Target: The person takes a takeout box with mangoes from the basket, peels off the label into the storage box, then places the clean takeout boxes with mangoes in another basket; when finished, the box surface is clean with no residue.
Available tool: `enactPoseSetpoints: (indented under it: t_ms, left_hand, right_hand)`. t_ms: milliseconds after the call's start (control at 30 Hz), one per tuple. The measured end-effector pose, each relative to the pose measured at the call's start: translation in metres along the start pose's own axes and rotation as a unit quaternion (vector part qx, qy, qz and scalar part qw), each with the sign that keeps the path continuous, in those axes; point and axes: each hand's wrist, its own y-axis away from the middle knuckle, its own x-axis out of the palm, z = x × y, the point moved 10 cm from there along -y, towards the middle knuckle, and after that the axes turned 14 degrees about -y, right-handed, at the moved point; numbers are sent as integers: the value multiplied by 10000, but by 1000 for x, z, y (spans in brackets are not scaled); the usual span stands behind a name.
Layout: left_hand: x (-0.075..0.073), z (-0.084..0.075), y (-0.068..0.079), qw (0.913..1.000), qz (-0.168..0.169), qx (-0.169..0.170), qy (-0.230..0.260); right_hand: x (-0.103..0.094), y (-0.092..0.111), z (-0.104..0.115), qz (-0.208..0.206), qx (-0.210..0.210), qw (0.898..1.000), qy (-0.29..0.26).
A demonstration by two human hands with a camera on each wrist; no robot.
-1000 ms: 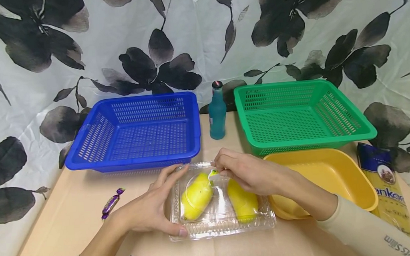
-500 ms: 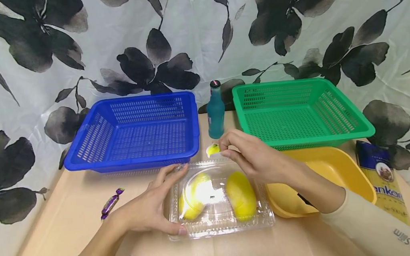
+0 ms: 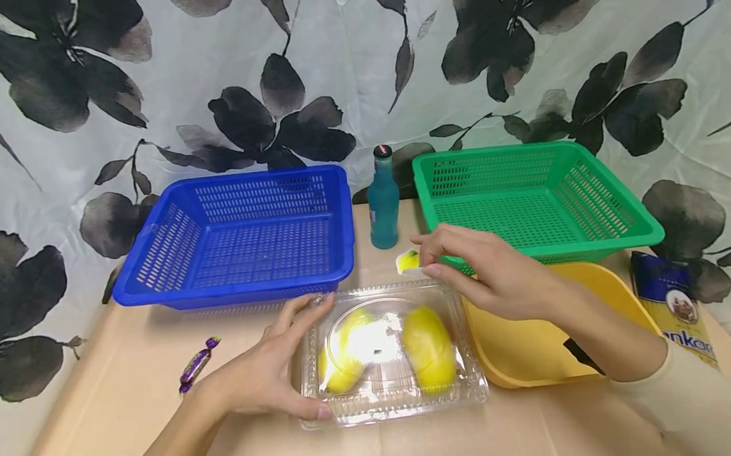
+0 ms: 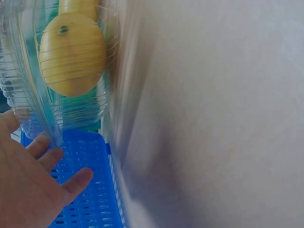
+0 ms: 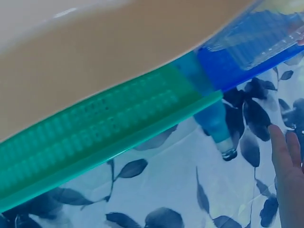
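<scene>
A clear plastic clamshell box (image 3: 392, 408) with two yellow mangoes (image 3: 429, 348) inside lies at the front middle of the table. Along its left side rests my left hand (image 3: 273, 368), index finger at the back corner and thumb at the front corner. These fingers look spread and mostly straight; in the left wrist view the hand (image 4: 33, 180) is beside the ribbed box wall. My right hand (image 3: 485, 269) pinches a small yellow-and-white sticker (image 3: 409, 261) between thumb and fingertips, above and behind the box's right back corner. The right wrist view shows fingers (image 5: 285, 156) only, not the sticker.
At the back stand a blue basket (image 3: 261, 293) and a green basket (image 3: 554, 250), with a teal bottle (image 3: 384, 212) between them. A yellow tub (image 3: 524, 359) sits right of the box, with a pasta packet (image 3: 684, 303) beyond it. A purple-wrapped candy (image 3: 196, 366) lies left.
My right hand has lifted the sticker up from over the box lid, then carried it back and to the right. The left hand has stayed on the box.
</scene>
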Motion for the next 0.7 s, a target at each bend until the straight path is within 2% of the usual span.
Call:
enactPoseSetpoints:
  t_ms: [300,533,700]
  left_hand:
    - [-1,2,2,10000,21,-60,62]
    - [-1,3,2,9999,45,-92,89]
    - [-2,3,1,9999,40,-86,83]
  right_hand:
    - [-8,26,-13,104,365,9986,375]
    - [-22,51,-22,-30,587,9963,627]
    - [-32,68,-30,36,754,9935,858]
